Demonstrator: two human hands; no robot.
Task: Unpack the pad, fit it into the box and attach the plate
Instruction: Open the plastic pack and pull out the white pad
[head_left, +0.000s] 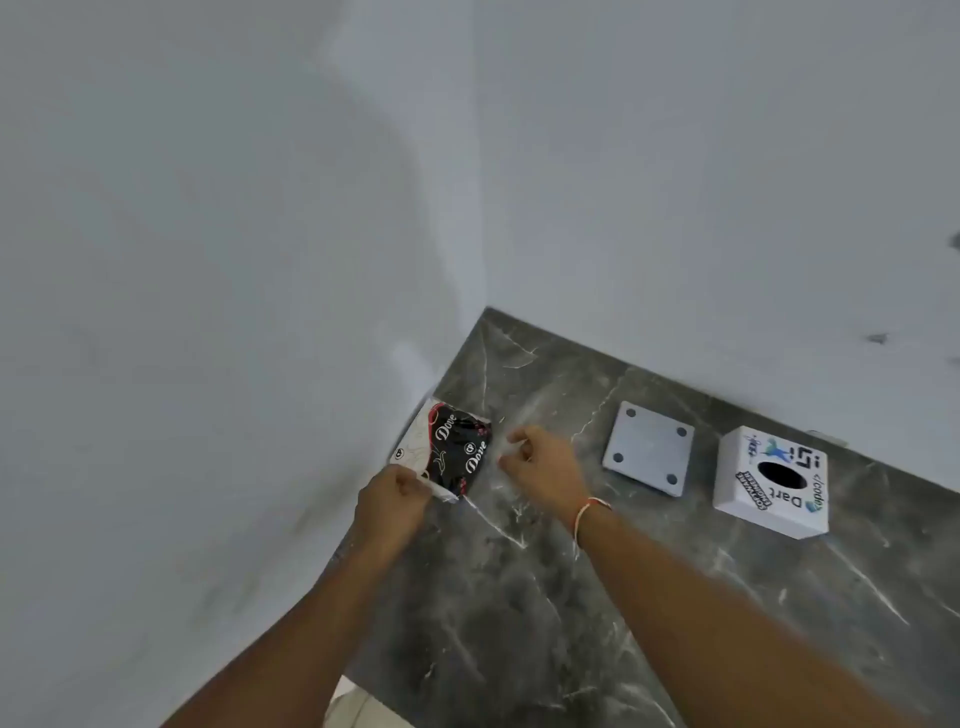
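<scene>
Left hand (393, 500) pinches packet (451, 453) corner near wall. Right hand (540, 467) fingers curled at packet's right edge, grip unclear. Plate (649, 448), box (771, 480) beyond right. Risk: wrapper rips unevenly, pad drops.

A plain indoor corner, likely in a home, is shown. A dark grey marble-patterned desk (597, 597) is set into the corner of two bare white painted walls (208, 234), and a strip of pale floor (353, 712) is seen below.
</scene>
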